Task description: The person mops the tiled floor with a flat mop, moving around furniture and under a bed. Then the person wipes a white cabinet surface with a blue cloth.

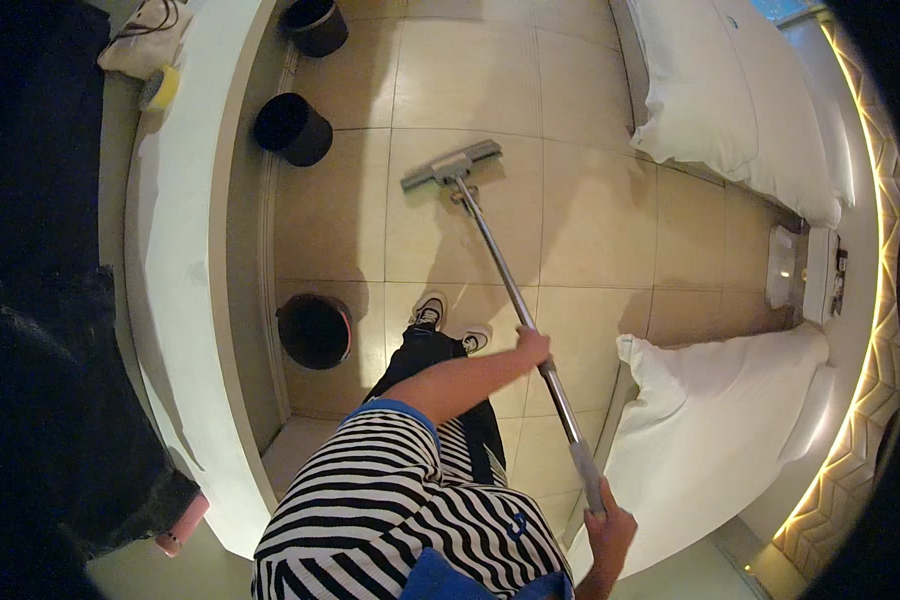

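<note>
A mop with a wide grey head and a metal pole slants across the picture, its head on the beige tiled floor. My left hand is closed around the pole partway up. Lower right, my right hand grips the grey handle near the pole's top end. Both my shoes stand on the tiles close to the pole. The undersides of the mop head and much of my fingers are hidden.
Three dark bins stand along the left wall: the upper bin, middle bin and lower bin. A long white counter runs beyond them. Two white-covered beds, the upper bed and lower bed, flank a small white nightstand at right.
</note>
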`<move>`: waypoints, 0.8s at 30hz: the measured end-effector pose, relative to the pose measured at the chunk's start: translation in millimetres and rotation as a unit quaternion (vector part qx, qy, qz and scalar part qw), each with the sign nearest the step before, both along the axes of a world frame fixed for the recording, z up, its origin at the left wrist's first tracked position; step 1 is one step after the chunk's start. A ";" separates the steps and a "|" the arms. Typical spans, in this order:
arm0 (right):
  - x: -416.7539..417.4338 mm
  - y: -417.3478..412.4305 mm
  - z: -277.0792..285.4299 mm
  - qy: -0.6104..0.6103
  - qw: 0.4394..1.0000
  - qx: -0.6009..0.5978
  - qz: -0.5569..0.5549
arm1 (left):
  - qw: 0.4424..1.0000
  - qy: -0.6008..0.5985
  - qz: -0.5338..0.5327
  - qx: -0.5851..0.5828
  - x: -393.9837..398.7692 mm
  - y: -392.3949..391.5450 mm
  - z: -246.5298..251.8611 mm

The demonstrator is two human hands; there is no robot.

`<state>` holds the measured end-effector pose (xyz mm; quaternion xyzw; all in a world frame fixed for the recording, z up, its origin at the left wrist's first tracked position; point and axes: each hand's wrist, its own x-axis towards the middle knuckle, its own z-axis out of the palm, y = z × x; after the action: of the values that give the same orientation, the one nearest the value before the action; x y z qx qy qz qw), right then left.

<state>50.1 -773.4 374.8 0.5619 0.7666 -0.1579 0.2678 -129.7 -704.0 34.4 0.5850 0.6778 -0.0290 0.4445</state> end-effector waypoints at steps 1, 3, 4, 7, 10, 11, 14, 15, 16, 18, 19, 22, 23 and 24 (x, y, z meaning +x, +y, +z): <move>-10.3 4.3 -15.6 0.016 1.000 0.000 0.026 | 0.999 0.040 -0.011 0.015 -19.8 1.6 -18.0; -42.2 13.2 -35.0 0.025 0.999 -0.014 0.028 | 0.929 -0.111 0.335 -0.109 -47.8 5.7 -63.7; -52.3 17.3 -39.7 0.013 0.999 -0.002 0.046 | 0.826 -0.183 0.515 -0.135 -64.3 9.8 -66.5; -75.9 33.0 -42.1 -0.006 0.994 0.026 0.102 | 0.700 -0.311 0.638 -0.081 -96.1 23.9 -77.8; -85.1 51.4 -36.8 -0.039 0.995 0.024 0.090 | 0.669 -0.298 0.677 -0.079 -105.0 40.7 -52.2; -82.0 50.9 -37.2 -0.020 0.996 0.016 0.081 | 0.639 -0.284 0.709 -0.091 -107.8 46.1 -28.2; -70.2 46.3 -40.4 0.008 0.996 -0.029 0.087 | 0.689 -0.221 0.685 -0.080 -99.9 33.8 -18.2; -66.3 38.6 -43.2 0.006 0.996 -0.074 0.059 | 0.704 -0.185 0.681 -0.075 -96.7 24.7 -17.3; -60.3 27.1 -47.7 0.037 0.993 -0.107 0.020 | 0.835 -0.063 0.544 -0.050 -87.0 11.2 -26.3; -33.1 -5.7 -67.4 0.052 0.987 -0.150 -0.018 | 0.964 0.184 0.190 0.002 -59.1 -22.3 -52.6; -20.9 -20.4 -71.2 0.053 0.985 -0.165 -0.027 | 0.977 0.160 0.139 -0.016 -54.5 -36.8 -41.7; 7.5 -46.2 -57.9 0.036 0.973 -0.222 -0.051 | 0.988 0.149 -0.007 -0.042 -20.7 -87.2 -43.2; 21.9 -50.1 -50.2 0.048 0.971 -0.229 -0.040 | 0.988 0.142 -0.017 -0.056 -3.9 -102.5 -46.0; 40.4 -56.7 -45.9 0.059 0.970 -0.231 -0.037 | 0.989 0.131 -0.032 -0.066 15.4 -114.1 -43.3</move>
<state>90.4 -830.1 328.8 0.5024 0.7022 -0.3736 0.3391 -114.4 -818.0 -9.0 0.5671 0.7075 -0.1647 0.3881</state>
